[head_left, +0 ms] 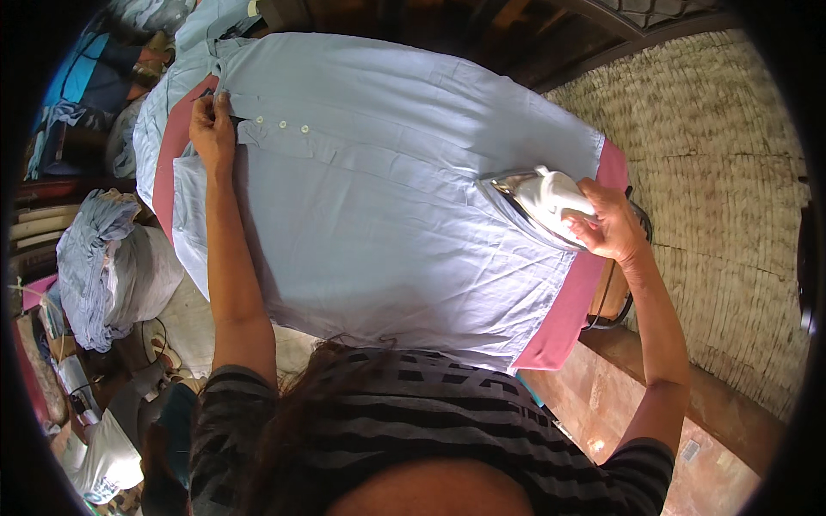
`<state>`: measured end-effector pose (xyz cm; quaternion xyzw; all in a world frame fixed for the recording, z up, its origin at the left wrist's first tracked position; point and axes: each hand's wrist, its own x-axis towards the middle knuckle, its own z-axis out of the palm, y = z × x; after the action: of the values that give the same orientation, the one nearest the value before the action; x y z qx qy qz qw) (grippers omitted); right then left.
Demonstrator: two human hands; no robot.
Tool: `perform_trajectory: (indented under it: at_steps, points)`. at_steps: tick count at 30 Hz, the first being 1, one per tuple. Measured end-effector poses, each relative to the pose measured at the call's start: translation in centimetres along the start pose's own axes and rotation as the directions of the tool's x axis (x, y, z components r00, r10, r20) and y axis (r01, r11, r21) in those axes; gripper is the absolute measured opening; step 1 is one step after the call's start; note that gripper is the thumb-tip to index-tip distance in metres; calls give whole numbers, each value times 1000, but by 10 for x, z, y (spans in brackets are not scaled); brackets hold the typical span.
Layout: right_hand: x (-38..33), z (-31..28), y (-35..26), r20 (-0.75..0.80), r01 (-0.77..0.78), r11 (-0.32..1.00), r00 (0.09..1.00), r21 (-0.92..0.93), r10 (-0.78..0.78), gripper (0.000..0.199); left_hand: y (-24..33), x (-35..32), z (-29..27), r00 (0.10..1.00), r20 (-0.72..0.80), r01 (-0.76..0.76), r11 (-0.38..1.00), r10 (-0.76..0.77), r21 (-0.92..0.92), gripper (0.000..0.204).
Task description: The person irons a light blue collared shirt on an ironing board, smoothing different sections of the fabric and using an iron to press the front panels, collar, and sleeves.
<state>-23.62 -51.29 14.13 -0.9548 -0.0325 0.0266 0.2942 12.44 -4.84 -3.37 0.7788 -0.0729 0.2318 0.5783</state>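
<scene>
A light blue buttoned shirt (361,198) lies spread over a pink-covered ironing board (564,314), wrinkled toward the near right part. My right hand (607,222) is wrapped round the handle of a white clothes iron (551,199). Its metal soleplate rests on the shirt near the right end, with the tip toward the left. At the far left, my left hand (213,129) pinches the edge of the shirt near its collar end. Several small white buttons (282,125) run along the placket just right of that hand.
Left of the board hangs a bundle of blue and white clothes (107,267). More clothes and shelves crowd the left side. A woven straw-like surface (688,189) covers the right, with a wooden ledge (714,387) below it. Dark wooden furniture (499,39) stands behind the board.
</scene>
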Motion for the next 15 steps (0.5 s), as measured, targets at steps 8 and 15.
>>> perform_trajectory:
  at_steps: [8, 15]
  points:
    - [64, 20, -37, 13, 98, 994, 995, -41, -98, 32, 5, 2, -3, 1000, -3, 6, 998, -6, 58, 24]
    - [80, 20, -46, 81, 132, 989, 989, -63, -127, 31, 14, -4, 1, 999, -30, 23, 1000, -22, 11, 22]
